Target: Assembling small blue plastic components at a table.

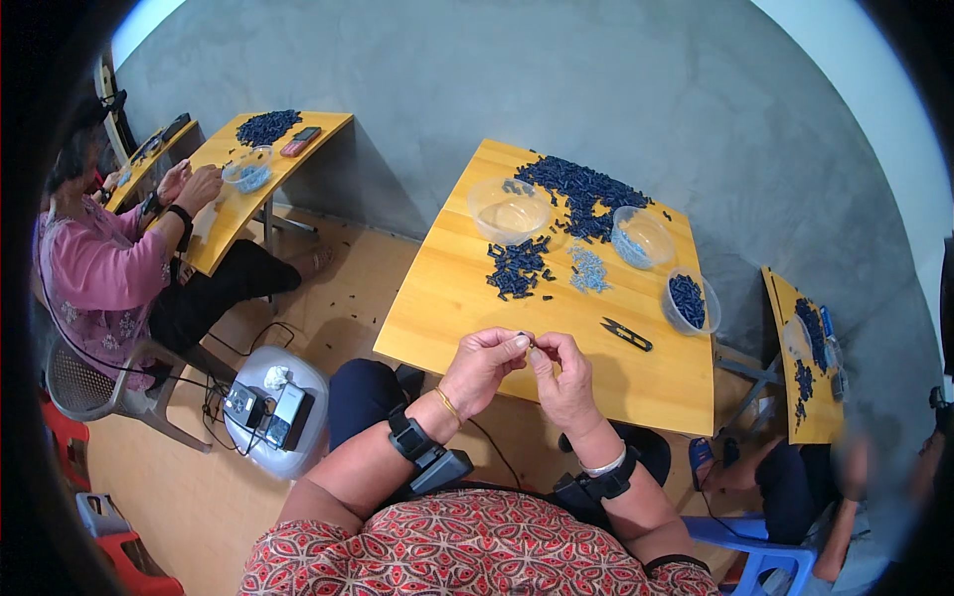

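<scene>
My left hand (484, 366) and my right hand (564, 382) meet over the near edge of the yellow wooden table (447, 308). Thumb and forefinger of each are pinched together around a small dark piece (528, 339), mostly covered by the fingertips. Past my hands lies a pair of black thread snips (626, 334). Small dark blue tube-like pieces form a large pile (581, 187) at the far side and a smaller heap (514, 268) nearer. Beside that heap is a little pile of light blue bits (588, 268).
A see-through bowl (480, 211) stands at the far left. Another bowl (653, 236) holds light blue bits, and one at the right edge (711, 308) holds dark pieces. Co-workers sit at tables left and right. A plastic box (260, 452) with devices and cables stands left on the floor.
</scene>
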A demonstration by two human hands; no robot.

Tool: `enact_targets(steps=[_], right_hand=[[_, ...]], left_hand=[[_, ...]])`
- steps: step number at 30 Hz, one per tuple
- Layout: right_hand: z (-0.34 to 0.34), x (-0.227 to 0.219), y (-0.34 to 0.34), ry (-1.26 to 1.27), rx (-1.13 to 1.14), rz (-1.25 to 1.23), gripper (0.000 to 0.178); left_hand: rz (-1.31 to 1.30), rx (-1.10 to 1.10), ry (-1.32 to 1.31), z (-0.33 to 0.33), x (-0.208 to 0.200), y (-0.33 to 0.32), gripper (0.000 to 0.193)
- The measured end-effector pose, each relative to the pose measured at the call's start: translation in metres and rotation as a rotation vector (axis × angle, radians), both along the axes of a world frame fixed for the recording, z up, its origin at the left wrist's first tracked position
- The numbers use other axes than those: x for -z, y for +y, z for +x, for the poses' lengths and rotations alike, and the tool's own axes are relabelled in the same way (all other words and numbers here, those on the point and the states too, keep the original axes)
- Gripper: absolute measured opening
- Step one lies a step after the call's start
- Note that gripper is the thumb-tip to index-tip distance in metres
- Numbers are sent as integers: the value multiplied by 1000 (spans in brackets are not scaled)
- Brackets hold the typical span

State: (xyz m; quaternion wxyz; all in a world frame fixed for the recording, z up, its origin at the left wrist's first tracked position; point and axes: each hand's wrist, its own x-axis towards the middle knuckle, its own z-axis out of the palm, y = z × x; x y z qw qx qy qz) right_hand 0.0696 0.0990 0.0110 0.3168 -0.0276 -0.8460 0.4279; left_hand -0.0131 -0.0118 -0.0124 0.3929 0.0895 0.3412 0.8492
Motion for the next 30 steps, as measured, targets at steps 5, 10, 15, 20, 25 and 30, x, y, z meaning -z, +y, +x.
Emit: enact_targets(steps=[5,10,15,20,25,30], right_hand=[[5,-5,4,26,12,84,10],[6,-15,3,-9,-18,110,7],[7,-20,3,-25,-54,142,8],[2,-19,8,22,-97,209,10],[1,-19,15,45,-155,252,12],[-4,-17,17,53,-200,245,12]], left_hand=[[45,92,55,3,-3,-4,10],[-8,9,178,3,-12,-12,12],[-91,-37,404,3,-10,-13,12],[-208,-44,421,7,-10,-10,11],[-197,-16,372,9,-13,-11,12],[-152,24,251,9,-16,-14,12]])
